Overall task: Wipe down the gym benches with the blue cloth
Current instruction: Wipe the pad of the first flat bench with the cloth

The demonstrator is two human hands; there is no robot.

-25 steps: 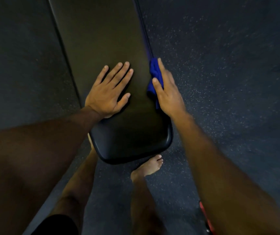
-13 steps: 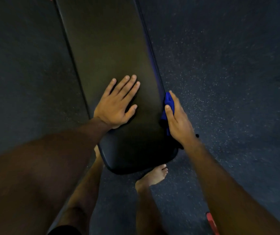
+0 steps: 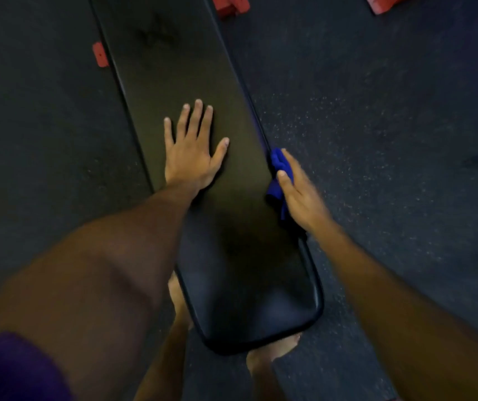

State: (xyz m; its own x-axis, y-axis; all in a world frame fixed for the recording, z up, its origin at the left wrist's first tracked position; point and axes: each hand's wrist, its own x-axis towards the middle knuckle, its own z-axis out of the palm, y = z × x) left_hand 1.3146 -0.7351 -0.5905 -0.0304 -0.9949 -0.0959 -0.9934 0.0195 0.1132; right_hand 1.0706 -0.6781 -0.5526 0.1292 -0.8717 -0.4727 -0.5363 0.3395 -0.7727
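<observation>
In the head view, a long black padded bench (image 3: 203,198) is seen running from the top centre of the frame down to a rounded end at the lower centre. Its long axis is tilted slightly, with the far end leaning toward the upper left and the near end toward the lower right.

The left hand (image 3: 191,157) is laid flat on the bench top, just left of the frame's middle. Its fingers (image 3: 196,120) are held straight and slightly spread, pointing toward the top of the frame along the bench's length, and nothing is gripped by them.

The blue cloth (image 3: 279,176) is found at the bench's right edge, right of centre, bunched between the side of the padding and the right hand (image 3: 301,195). The cloth is stretched along the edge, its longer side following the bench's axis. It is pressed against the bench side by the right hand, whose fingers lie close together over the cloth; the thumb (image 3: 284,182) rests on the cloth's upper face.

Dark speckled floor (image 3: 391,140) is seen on both sides. Red frame parts (image 3: 100,55) show beside the bench at the upper left and along the top edge. Bare feet are partly visible under the bench's near end.
</observation>
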